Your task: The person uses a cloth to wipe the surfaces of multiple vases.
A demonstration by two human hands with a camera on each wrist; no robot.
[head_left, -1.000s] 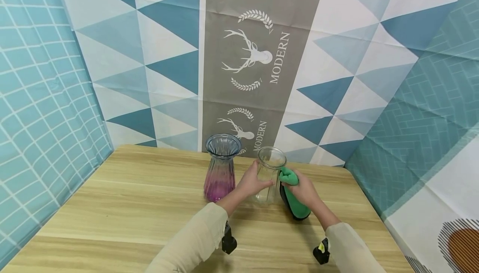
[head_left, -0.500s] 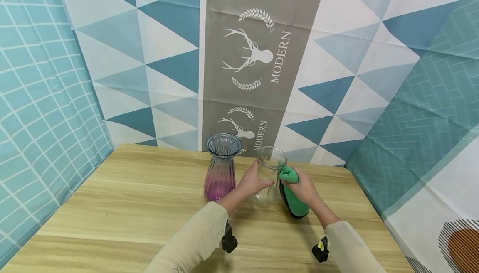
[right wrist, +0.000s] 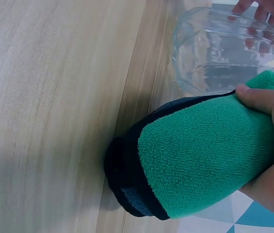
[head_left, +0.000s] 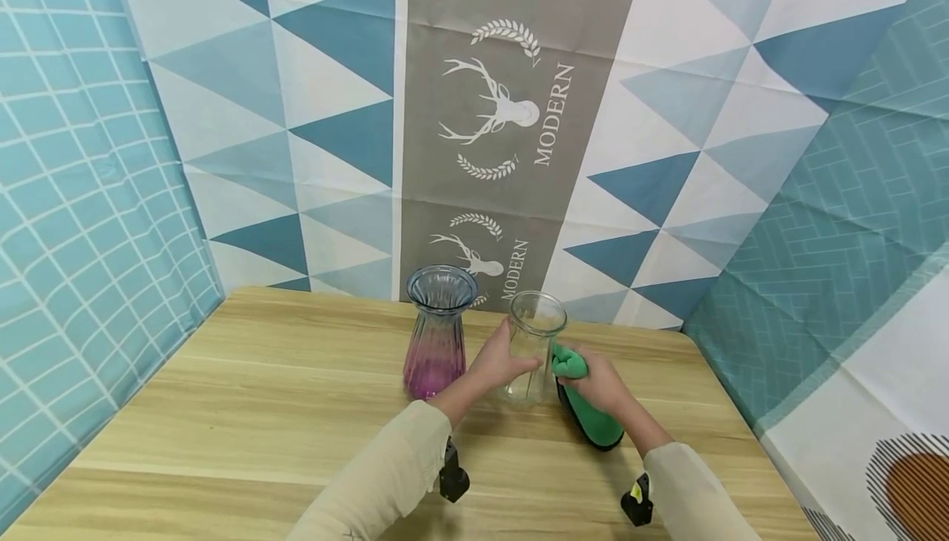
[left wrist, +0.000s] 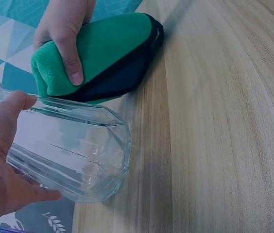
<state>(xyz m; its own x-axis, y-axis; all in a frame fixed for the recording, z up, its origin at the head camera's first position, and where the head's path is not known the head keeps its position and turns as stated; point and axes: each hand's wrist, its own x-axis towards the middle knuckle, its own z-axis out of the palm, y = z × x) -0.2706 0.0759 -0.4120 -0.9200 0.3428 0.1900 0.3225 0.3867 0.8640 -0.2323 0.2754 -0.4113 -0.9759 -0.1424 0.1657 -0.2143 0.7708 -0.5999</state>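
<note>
A clear glass vase [head_left: 530,347] stands upright on the wooden table [head_left: 245,409]. My left hand [head_left: 498,366] grips its left side, thumb in front; in the left wrist view the thumb and fingers spread round the glass [left wrist: 78,150]. With my right hand [head_left: 604,383] I hold a bunched green cloth [head_left: 593,417] with a dark border, its top end against the vase's right side. The thumb lies on the green face of the cloth [right wrist: 205,150] in the right wrist view, while the other right fingers are mostly hidden behind it.
A ribbed glass vase [head_left: 436,343], blue-grey above and purple-pink below, stands just left of my left hand. Behind the table hangs a patterned wall covering [head_left: 337,113]. Small black wrist devices [head_left: 452,475] hang under both sleeves.
My right hand and the cloth have come slightly down along the vase, away from its rim. The cloth's loose lower end has swung down and right. The left hand and both vases stay put.
</note>
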